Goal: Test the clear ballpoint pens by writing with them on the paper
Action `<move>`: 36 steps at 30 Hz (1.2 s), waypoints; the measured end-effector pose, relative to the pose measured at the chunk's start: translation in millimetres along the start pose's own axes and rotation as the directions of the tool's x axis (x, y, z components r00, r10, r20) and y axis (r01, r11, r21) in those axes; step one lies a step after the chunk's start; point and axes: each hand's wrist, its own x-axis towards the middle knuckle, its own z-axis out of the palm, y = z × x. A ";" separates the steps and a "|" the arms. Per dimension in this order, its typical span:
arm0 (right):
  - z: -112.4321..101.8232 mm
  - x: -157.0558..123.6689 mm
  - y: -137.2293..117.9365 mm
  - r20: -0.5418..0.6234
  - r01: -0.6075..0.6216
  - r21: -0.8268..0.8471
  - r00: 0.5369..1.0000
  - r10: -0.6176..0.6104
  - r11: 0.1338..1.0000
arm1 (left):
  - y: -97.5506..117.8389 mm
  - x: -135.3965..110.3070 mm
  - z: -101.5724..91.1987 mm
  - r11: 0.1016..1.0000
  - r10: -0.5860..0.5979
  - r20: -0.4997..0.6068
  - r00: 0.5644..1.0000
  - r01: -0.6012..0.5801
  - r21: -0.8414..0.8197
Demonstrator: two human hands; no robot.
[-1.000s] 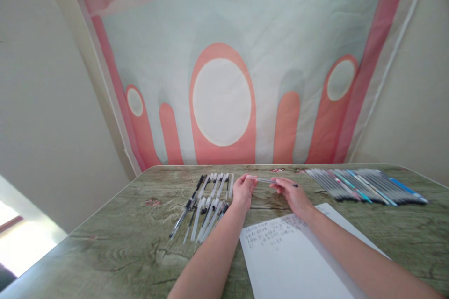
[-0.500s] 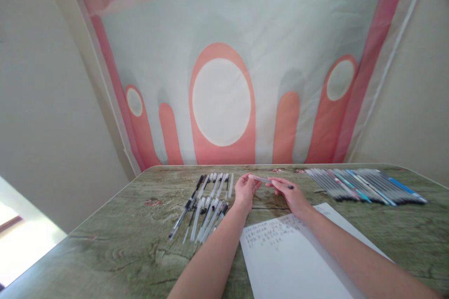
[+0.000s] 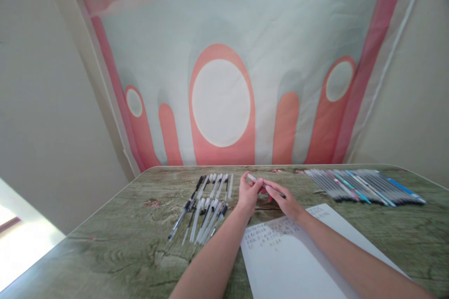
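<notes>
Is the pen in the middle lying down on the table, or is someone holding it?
Held: the left hand and right hand both grip the pen, its pale end sticking out.

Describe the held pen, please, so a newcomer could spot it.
Over the wooden table, just beyond the white paper, the left hand meets the right hand. The slim pen slants between them, pale at its left end, dark at its right. Unlike the pens and parts lying to either side, it alone is held.
</notes>
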 end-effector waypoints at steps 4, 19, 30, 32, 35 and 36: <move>-1.5 2.0 6.0 -0.054 0.067 -0.094 0.996 -0.072 0.993 | 0.1 1.6 -1.7 0.999 0.038 -0.048 0.998 -0.037 0.028; 3.9 0.9 11.5 -0.042 0.108 -0.502 0.988 -0.149 0.858 | 3.8 -5.0 3.6 0.949 0.181 0.096 0.979 -0.199 0.243; 4.7 -2.3 19.2 -0.022 0.136 -0.758 0.972 -0.234 0.637 | 7.7 -7.8 3.8 0.957 0.170 0.143 0.975 -0.198 0.213; 4.9 -3.3 19.2 -0.020 0.129 -0.786 0.972 -0.234 0.604 | 8.4 -8.3 3.9 0.963 0.157 0.138 0.978 -0.183 0.200; 5.0 -4.6 19.3 -0.020 0.125 -0.803 0.971 -0.236 0.583 | 8.5 -9.0 4.3 0.968 0.154 0.136 0.979 -0.177 0.177; 5.0 -4.8 19.5 -0.020 0.125 -0.806 0.971 -0.238 0.579 | 8.3 -9.2 4.5 0.969 0.154 0.135 0.979 -0.177 0.172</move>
